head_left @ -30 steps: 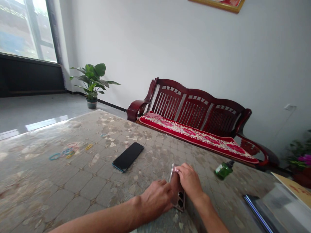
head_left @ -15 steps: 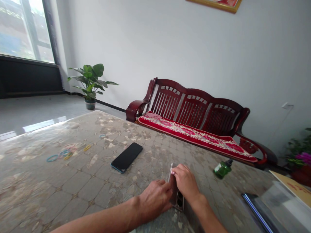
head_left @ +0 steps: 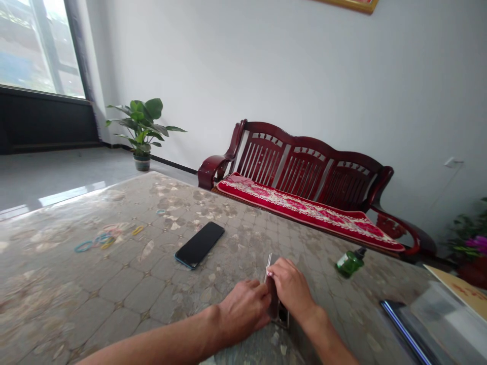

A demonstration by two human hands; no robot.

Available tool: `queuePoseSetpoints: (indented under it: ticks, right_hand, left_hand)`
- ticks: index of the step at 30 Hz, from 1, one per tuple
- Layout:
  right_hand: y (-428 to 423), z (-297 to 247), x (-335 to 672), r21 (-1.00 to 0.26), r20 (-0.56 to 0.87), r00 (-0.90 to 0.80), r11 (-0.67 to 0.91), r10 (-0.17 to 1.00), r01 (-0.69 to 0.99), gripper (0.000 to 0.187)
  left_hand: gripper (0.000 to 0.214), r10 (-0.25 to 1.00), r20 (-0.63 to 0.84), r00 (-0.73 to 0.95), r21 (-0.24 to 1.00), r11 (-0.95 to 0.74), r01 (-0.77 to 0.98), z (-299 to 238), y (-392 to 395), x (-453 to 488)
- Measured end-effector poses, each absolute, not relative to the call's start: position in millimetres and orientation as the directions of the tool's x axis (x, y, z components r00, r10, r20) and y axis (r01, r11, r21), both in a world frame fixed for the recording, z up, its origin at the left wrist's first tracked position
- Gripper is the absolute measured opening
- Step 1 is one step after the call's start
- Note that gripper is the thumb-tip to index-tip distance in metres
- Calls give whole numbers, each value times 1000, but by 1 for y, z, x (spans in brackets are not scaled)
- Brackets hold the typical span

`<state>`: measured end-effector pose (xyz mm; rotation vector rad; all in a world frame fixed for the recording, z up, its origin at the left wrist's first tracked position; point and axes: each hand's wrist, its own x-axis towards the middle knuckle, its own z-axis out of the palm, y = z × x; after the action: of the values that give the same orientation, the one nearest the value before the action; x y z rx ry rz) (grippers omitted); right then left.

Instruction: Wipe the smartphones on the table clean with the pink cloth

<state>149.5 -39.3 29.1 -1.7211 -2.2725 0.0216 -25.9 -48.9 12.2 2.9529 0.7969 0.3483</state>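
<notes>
Between my hands a phone [head_left: 282,317] stands on its edge, tilted, with dark round camera lenses at its near end. A pale, clear-looking rim [head_left: 270,259] shows at its far end, and I cannot tell whether that is a case. My left hand [head_left: 245,307] is closed against the phone's left side, fingers curled. From the right, my right hand [head_left: 289,284] grips the far upper part, thumb and fingers pinched at its edge. Both hands cover much of the phone. A second phone [head_left: 200,245] lies screen up, dark, to the left beyond my hands.
Several coloured rubber bands [head_left: 102,240] lie on the patterned tabletop [head_left: 125,289] at left. At right are a green bottle [head_left: 349,262] with a black top, a dark slim object [head_left: 405,327], and a clear sheet over tan card [head_left: 456,289]. A wooden bench [head_left: 308,177] stands beyond.
Both hands keep their hold on the phone, which seems to lean slightly more. The view has shifted a little; the other things stay in place.
</notes>
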Motion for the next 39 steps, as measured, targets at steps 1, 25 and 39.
queuePoseSetpoints:
  ticks: [1, 25, 39]
  right_hand:
    - [-32, 29, 151, -179, 225, -219, 261, 950, 949, 28]
    - [-54, 29, 170, -255, 245, -145, 208, 959, 944, 30]
    - [-41, -13, 193, -972, 230, 446, 180, 865, 151, 34]
  left_hand:
    - [18, 500, 200, 842, 111, -866, 488, 13, -49, -26]
    - [20, 520, 200, 830, 155, -854, 497, 11, -50, -26]
    - [19, 532, 126, 837, 156, -844, 513, 21, -48, -28]
